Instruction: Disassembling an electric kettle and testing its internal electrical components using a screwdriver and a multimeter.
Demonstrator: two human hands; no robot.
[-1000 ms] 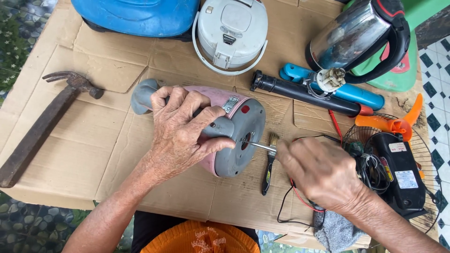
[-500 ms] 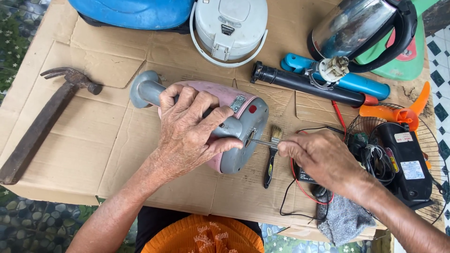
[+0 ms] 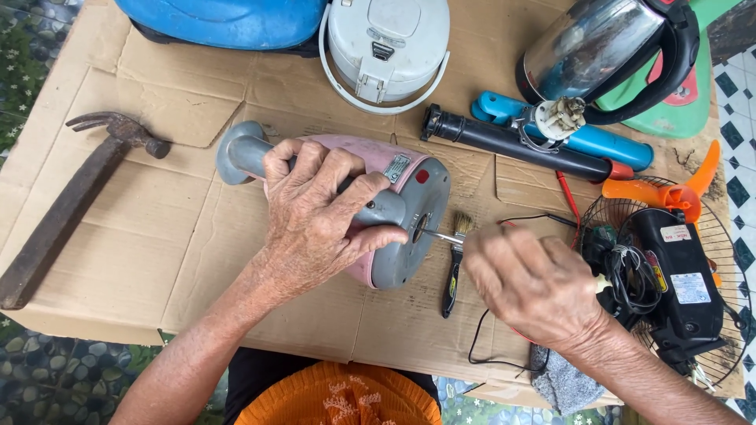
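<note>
A pink and grey appliance body [image 3: 394,177] lies on its side on cardboard [image 3: 157,228], its grey round end facing right. My left hand [image 3: 319,212] grips it from above. My right hand [image 3: 531,287] is closed on a screwdriver whose thin metal shaft [image 3: 441,236] points left, with its tip at a hole in the grey end. A small black-handled brush [image 3: 454,264] lies just below the shaft, partly under my right hand.
A rusty hammer [image 3: 67,205] lies at the left. At the back stand a blue container [image 3: 228,20], a white rice cooker [image 3: 386,47] and a steel kettle [image 3: 606,51]. A black tube [image 3: 504,142], an orange fan blade [image 3: 677,193] and a black motor [image 3: 677,283] on a wire grille are at the right.
My right hand moved up and left, bringing the screwdriver tip to the appliance's grey end. My left hand kept its grip while the appliance body shifted slightly.
</note>
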